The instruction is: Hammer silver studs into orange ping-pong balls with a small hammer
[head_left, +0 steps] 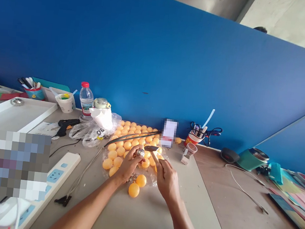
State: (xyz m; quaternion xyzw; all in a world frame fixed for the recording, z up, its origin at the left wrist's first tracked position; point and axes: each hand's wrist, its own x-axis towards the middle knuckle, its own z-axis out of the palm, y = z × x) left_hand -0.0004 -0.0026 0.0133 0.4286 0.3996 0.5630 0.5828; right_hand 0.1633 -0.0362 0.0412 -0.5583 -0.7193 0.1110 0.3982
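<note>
Between the fingers of my left hand (129, 163) is a small ball covered in silvery studs (140, 152). My right hand (168, 176) is wrapped round the light wooden handle of a small hammer (151, 148). The hammer's dark head is just right of the studded ball; whether they touch I cannot tell. Under and behind both hands lies a clear plastic bag of orange table tennis balls (112, 155). Two loose orange balls (134, 190) rest on the table in front. Beside them is a small heap of silvery bits (133, 177), partly hidden by my left wrist.
At left are a power strip (62, 170), a glue gun (67, 126), a white tray (41, 109) and a water bottle (86, 99). A cup of pens (194, 137) and a small white box (185, 158) stand at right. A blue partition (148, 55) rises behind the table.
</note>
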